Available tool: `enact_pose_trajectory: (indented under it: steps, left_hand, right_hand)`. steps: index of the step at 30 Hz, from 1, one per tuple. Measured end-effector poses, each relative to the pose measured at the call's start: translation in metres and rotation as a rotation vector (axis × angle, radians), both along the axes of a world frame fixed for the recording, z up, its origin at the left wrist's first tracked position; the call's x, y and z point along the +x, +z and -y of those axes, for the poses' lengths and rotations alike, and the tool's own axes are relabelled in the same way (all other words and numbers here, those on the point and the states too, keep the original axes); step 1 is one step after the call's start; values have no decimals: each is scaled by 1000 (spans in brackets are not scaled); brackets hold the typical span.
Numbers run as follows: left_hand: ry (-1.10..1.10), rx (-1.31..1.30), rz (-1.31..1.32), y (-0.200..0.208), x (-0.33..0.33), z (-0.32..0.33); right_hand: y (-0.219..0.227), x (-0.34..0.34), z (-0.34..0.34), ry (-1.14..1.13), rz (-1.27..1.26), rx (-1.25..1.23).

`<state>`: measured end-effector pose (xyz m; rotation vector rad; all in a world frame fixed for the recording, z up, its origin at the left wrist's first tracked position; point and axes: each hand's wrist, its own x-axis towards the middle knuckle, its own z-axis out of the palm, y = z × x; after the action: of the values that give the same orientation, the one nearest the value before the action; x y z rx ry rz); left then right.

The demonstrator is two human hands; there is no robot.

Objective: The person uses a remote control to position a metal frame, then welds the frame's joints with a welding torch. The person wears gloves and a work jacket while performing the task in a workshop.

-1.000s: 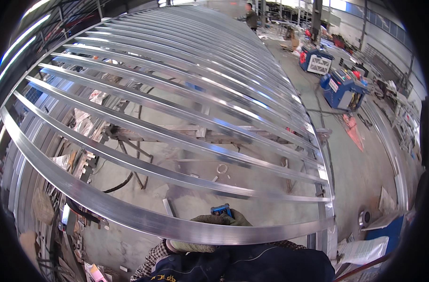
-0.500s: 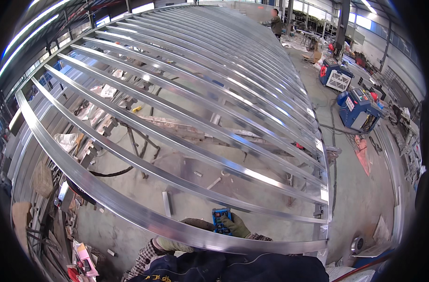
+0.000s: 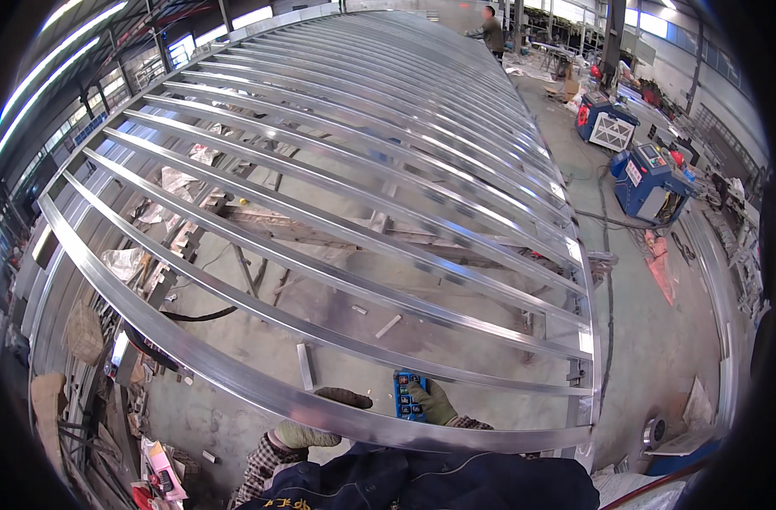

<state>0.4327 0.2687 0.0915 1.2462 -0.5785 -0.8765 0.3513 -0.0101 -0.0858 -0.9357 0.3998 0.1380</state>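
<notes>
A large frame of silvery steel bars [image 3: 362, 229] spans most of the view, and its nearest bar [image 3: 235, 382] crosses just in front of me. My right hand [image 3: 434, 405], in a green glove, holds a small blue remote control with buttons [image 3: 406, 395] just beyond that bar. My left hand [image 3: 307, 435], also gloved, reaches under the same bar. Its fingertips show on the far side, a little left of the remote, and the bar hides its middle.
Two blue machines [image 3: 651, 178] stand on the concrete floor at the right, with cables running from them. Another person [image 3: 492, 30] stands at the frame's far end. Scrap, bags and steel offcuts [image 3: 150, 255] lie under and left of the frame.
The view has tilted, so the nearest bar now sits lower and the frame's far end shows more. The remote stays in my right hand and both hands remain by the near bar.
</notes>
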Motion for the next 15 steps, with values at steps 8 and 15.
enact_pose_trajectory:
  steps: [8,15]
  left_hand:
    - [26,-2,40,-23,-2,-4]
    - [23,-65,22,-27,-3,-6]
  right_hand:
    - [-20,3,1,18,24,-95]
    - [-20,3,0,1,-11,-59]
